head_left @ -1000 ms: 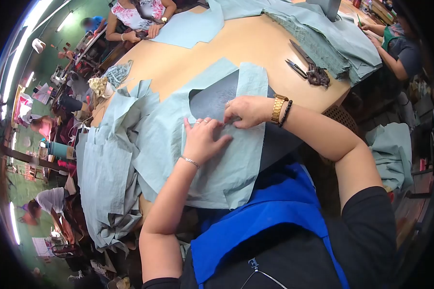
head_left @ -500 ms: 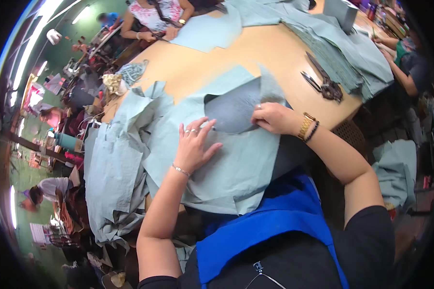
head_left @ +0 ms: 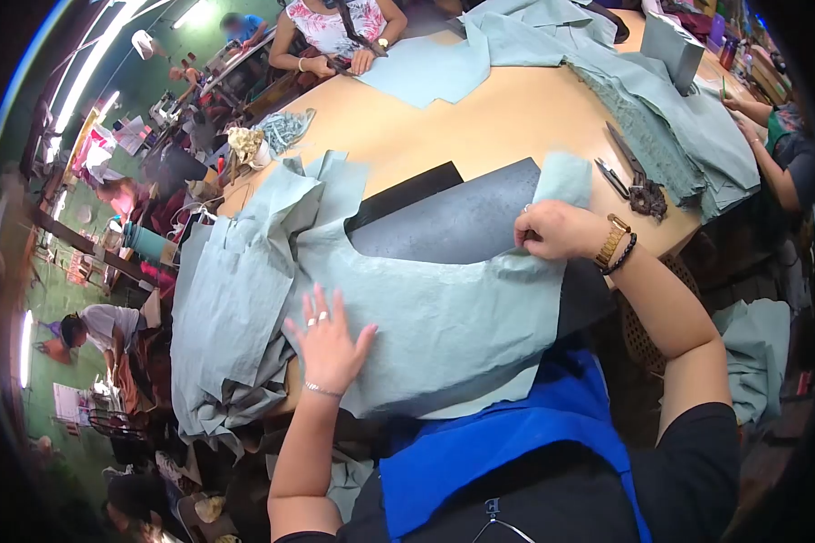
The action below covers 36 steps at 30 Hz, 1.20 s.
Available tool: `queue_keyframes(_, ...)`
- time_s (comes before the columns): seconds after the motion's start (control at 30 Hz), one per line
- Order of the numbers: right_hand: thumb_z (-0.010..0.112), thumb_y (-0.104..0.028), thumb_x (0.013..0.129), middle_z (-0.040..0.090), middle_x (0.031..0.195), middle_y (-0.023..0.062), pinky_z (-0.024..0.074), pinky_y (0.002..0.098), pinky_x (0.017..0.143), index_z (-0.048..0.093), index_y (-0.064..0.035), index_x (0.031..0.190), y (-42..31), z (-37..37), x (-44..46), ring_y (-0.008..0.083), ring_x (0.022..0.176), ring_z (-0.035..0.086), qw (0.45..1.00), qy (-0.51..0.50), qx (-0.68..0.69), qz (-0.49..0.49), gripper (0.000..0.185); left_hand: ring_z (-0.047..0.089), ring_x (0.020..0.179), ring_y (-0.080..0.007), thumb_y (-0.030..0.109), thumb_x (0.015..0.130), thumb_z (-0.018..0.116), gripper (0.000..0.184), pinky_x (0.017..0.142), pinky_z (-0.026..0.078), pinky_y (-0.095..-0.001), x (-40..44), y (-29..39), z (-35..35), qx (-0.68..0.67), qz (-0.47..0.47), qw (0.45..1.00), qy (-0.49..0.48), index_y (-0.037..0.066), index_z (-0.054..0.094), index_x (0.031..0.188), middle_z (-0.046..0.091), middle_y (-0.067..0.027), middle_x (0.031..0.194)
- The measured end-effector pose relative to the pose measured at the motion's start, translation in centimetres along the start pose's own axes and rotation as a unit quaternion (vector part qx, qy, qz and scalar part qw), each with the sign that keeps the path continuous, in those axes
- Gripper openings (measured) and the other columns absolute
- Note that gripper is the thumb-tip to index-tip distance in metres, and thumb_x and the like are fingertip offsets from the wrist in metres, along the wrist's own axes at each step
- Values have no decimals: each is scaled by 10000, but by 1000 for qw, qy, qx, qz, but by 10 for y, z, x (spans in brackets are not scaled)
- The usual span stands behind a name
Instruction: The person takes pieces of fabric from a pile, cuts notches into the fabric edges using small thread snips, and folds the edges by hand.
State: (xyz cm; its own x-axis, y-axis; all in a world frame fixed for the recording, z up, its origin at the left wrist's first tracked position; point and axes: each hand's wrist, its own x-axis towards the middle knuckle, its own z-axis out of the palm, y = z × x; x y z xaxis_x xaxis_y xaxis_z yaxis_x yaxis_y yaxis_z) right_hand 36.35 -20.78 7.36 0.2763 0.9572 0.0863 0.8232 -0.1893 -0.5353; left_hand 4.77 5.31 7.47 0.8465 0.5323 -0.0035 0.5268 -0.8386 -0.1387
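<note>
A pale green fabric piece [head_left: 444, 317] with a curved cut edge lies at the near edge of the wooden table, partly over a dark grey board [head_left: 462, 217]. My left hand [head_left: 330, 339] rests spread on the fabric's left part, fingers apart. At the fabric's upper right, my right hand [head_left: 557, 231] pinches its edge between thumb and fingers, and a narrow strip stands up blurred beyond the knuckles. A crumpled heap of the same fabric [head_left: 235, 308] hangs over the table's left edge.
Large scissors [head_left: 638, 172] and small snips [head_left: 612, 178] lie at the right of the table [head_left: 507, 113]. Behind them are stacked fabric layers [head_left: 670, 118] and a grey metal block [head_left: 672, 52]. Co-workers sit at the far side and far right. A thread bundle [head_left: 285, 129] lies back left.
My left hand has moved down and left, its fingers spreading. My right hand still pinches the fabric, whose upper part has been drawn back, baring more of the grey board. The view has shifted.
</note>
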Motion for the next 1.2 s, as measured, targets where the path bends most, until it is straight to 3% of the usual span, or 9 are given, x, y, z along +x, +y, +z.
queue_keyframes(0.13, 618, -39, 743, 654, 795, 148, 521, 399, 733, 669, -25, 818, -15, -6, 11, 311, 788, 650, 999, 2, -15, -41, 92, 347, 1422, -351, 481, 908, 631, 699, 1100, 260, -598, 49, 73, -37, -142, 224, 963, 57, 134, 412, 1475, 423, -189, 1499)
queue_keyframes(0.2, 616, -44, 743, 651, 794, 148, 522, 403, 736, 669, -26, 809, -21, -14, 15, 310, 788, 650, 998, -5, -20, -53, 87, 523, 1264, -311, 451, 886, 669, 595, 1061, 341, -515, 77, 110, -6, -292, 324, 897, 68, 129, 531, 1367, 589, -151, 1317)
queue_keyframes(0.3, 612, -35, 741, 649, 782, 144, 524, 404, 753, 670, -29, 806, -18, -25, 17, 315, 828, 655, 997, -17, -65, -35, 87, 627, 1040, -270, 432, 851, 713, 455, 943, 409, -448, 99, 143, 12, -301, 334, 893, -10, 123, 650, 1178, 683, -102, 1080)
queue_keyframes(0.4, 632, -43, 744, 680, 931, 159, 528, 420, 821, 689, -40, 910, 11, -36, 20, 344, 917, 659, 985, -1, -164, 54, 176, 636, 887, -241, 428, 814, 752, 363, 825, 411, -403, 99, 152, 25, -285, 332, 897, 56, 127, 690, 1008, 683, -53, 922)
queue_keyframes(0.5, 643, -40, 753, 659, 1045, 164, 524, 428, 862, 676, -43, 1006, 44, -39, 29, 348, 986, 644, 942, 227, -249, -2, 255, 633, 900, -226, 455, 806, 741, 363, 800, 385, -409, 94, 154, 27, -280, 310, 902, 112, 143, 673, 978, 680, -35, 935)
queue_keyframes(0.6, 599, 11, 774, 617, 1123, 166, 518, 416, 861, 637, -36, 1087, 25, -24, 26, 350, 955, 637, 969, 213, -112, -48, 319, 628, 880, -229, 466, 779, 762, 380, 817, 381, -409, 95, 154, 25, -276, 289, 907, 131, 148, 678, 969, 670, -29, 907)
queue_keyframes(0.7, 588, 19, 779, 629, 1085, 164, 515, 410, 878, 655, -29, 1073, 7, 0, 20, 348, 996, 629, 997, 45, 18, -60, 305, 624, 873, -228, 471, 764, 771, 385, 824, 374, -408, 96, 154, 24, -287, 293, 903, 125, 150, 687, 959, 662, -28, 893)
queue_keyframes(0.93, 616, -4, 774, 634, 951, 144, 519, 394, 825, 682, -34, 938, 9, 19, 17, 327, 909, 636, 999, -15, 2, -45, 179, 613, 857, -224, 407, 788, 771, 318, 855, 369, -397, 99, 151, 22, -288, 300, 903, 104, 158, 706, 975, 642, -18, 868)
queue_keyframes(1.2, 648, -11, 794, 628, 914, 130, 513, 402, 799, 642, -34, 889, 13, 24, 10, 325, 898, 634, 998, 17, 30, -59, 97, 601, 823, -184, 252, 865, 720, 149, 916, 372, -384, 105, 143, 22, -306, 326, 892, 70, 163, 722, 984, 631, 6, 858)
